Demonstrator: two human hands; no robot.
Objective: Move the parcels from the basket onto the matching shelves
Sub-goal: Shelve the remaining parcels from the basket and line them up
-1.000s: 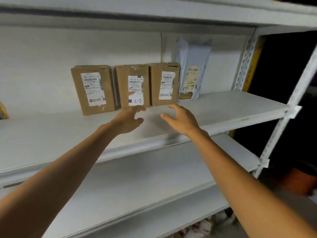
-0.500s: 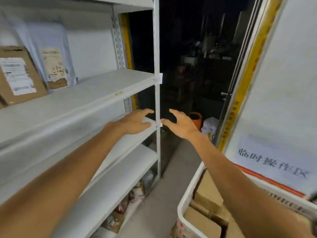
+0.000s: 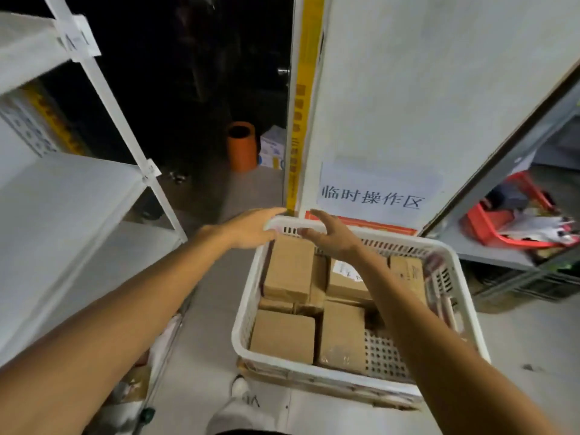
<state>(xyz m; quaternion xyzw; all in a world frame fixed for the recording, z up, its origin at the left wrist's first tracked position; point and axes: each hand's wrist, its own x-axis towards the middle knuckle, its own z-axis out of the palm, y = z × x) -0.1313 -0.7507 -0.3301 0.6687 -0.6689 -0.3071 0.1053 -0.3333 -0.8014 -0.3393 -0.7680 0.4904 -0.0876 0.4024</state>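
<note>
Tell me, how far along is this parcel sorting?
Done: nothing shows here; the white shelves in view are bare. In hand: nothing yet. The left hand and right hand are open and empty above the far end of the white basket. Left: at least six brown parcels, so plenty remains.

White basket (image 3: pixel 243 315) open on top, brown parcels (image 3: pixel 290 270) packed inside, bare mesh floor (image 3: pixel 384 353) front right, shelves (image 3: pixel 62 199) left
</note>
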